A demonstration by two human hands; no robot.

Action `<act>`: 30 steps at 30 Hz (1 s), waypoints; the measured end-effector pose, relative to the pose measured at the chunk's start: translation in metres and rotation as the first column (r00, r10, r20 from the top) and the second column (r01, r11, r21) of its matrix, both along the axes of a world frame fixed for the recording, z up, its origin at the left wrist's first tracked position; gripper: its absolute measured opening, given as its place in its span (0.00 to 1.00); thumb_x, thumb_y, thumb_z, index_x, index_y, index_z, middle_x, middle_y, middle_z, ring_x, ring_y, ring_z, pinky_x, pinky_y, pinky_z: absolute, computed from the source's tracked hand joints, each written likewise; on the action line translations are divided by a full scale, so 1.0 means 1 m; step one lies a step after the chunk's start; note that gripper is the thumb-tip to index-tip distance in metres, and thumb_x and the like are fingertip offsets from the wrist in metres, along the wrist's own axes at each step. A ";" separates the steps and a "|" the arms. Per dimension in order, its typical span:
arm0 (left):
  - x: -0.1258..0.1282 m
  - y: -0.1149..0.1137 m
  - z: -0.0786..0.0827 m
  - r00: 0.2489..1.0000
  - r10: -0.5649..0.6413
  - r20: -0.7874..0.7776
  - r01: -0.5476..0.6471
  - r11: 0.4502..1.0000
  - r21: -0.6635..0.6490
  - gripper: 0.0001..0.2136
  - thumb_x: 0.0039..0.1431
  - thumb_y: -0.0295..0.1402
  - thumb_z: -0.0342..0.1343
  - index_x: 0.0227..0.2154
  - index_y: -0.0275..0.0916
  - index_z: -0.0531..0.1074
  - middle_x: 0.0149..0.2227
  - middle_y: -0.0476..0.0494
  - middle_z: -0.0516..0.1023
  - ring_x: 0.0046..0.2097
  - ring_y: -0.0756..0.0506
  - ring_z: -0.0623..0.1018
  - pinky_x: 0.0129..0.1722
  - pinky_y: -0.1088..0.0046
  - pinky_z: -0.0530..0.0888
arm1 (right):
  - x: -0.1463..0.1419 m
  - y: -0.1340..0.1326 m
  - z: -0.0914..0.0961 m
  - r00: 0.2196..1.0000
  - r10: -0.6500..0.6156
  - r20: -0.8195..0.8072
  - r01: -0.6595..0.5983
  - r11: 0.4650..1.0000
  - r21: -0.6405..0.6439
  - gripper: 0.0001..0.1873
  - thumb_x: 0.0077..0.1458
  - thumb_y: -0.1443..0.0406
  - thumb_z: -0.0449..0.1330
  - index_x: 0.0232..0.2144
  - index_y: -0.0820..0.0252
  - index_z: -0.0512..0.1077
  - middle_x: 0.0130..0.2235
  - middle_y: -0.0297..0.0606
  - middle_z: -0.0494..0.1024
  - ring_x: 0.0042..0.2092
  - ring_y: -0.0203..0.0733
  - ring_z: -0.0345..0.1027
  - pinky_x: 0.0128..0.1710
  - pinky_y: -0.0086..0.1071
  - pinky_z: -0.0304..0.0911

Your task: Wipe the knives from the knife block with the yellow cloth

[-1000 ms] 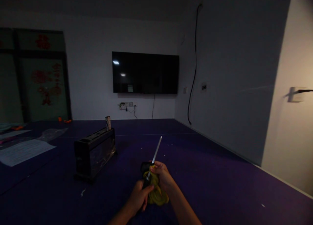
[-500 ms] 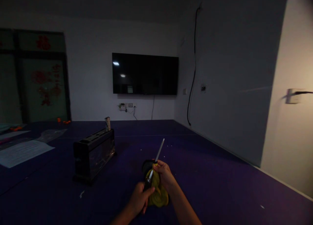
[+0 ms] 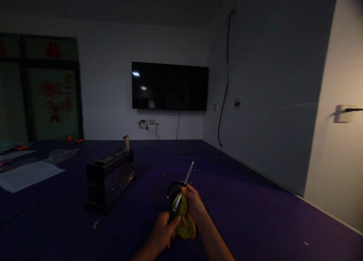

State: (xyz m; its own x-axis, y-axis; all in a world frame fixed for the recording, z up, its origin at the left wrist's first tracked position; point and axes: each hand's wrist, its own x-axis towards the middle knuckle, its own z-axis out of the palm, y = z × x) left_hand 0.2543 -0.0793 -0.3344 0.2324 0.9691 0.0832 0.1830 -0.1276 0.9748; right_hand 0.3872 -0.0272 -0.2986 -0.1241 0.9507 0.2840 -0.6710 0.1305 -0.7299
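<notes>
My left hand (image 3: 164,230) is closed round the dark handle of a slim knife-like tool (image 3: 188,173), whose narrow metal shaft points up and away to the right. Whether it is a knife or a sharpening rod I cannot tell. A yellow cloth (image 3: 186,225) is wrapped round the middle of the shaft, pinched there by my right hand (image 3: 193,198). Bare metal shows above and below the cloth, which hangs down between my wrists. Just behind the cloth sits a dark rounded thing (image 3: 173,188), mostly covered.
On the purple surface (image 3: 241,215), a black slotted block (image 3: 110,179) stands to the left with one patterned handle (image 3: 126,143) upright at its far end. Printed paper (image 3: 31,175), clear plastic (image 3: 61,156) and small orange pieces (image 3: 70,138) lie farther left. White scraps are scattered about.
Both hands, the tool and the cloth have shifted slightly right. My right hand with the cloth still surrounds the shaft. The view has swung a little left.
</notes>
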 end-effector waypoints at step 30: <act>-0.001 0.004 -0.001 0.992 0.024 0.123 -0.016 0.998 -0.061 0.26 0.38 0.60 0.50 0.25 0.39 0.61 0.09 0.60 0.56 0.09 0.55 0.56 0.10 0.79 0.53 | -0.018 -0.007 -0.001 0.976 0.086 0.201 -0.115 0.983 0.140 0.13 0.39 0.61 0.68 0.26 0.64 0.73 0.24 0.36 0.75 0.24 0.33 0.68 0.27 0.25 0.64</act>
State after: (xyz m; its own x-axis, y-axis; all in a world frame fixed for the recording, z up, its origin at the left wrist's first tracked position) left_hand 0.2531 -0.0750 -0.3353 0.2044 0.9775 0.0518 0.0623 -0.0658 0.9959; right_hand 0.3693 -0.0339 -0.2993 -0.2835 0.8789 0.3837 -0.5345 0.1874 -0.8241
